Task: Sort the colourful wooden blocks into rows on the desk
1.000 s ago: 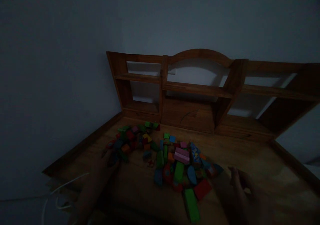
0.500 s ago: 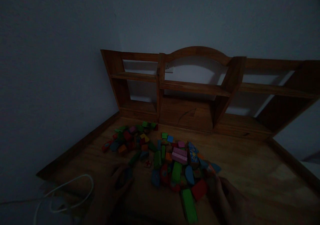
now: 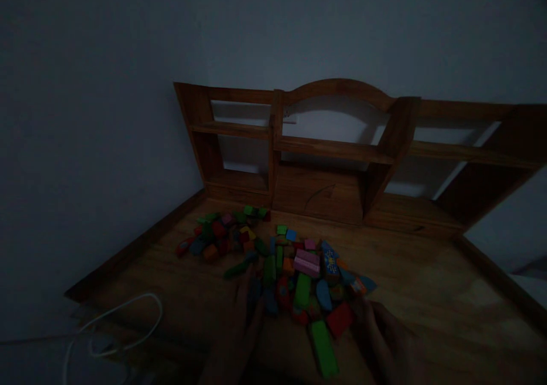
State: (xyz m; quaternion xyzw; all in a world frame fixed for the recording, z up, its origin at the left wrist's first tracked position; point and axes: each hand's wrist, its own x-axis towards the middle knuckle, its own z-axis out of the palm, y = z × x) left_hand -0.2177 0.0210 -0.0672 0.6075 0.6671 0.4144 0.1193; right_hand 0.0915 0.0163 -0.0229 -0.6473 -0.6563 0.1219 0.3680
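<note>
Your left hand (image 3: 239, 316) touches the near-left edge of the blocks (image 3: 294, 271) on the worktop (image 3: 427, 282); right hand (image 3: 384, 339) is beside the red block (image 3: 339, 319), just left. Neither grip's closure can be told.

Dim room, bare grey wall (image 3: 106, 89), wooden desk (image 3: 419, 282), shelf hutch (image 3: 333, 146)

Colourful wooden blocks (image 3: 294, 265) heaped on desk; scattered, some flat
</note>
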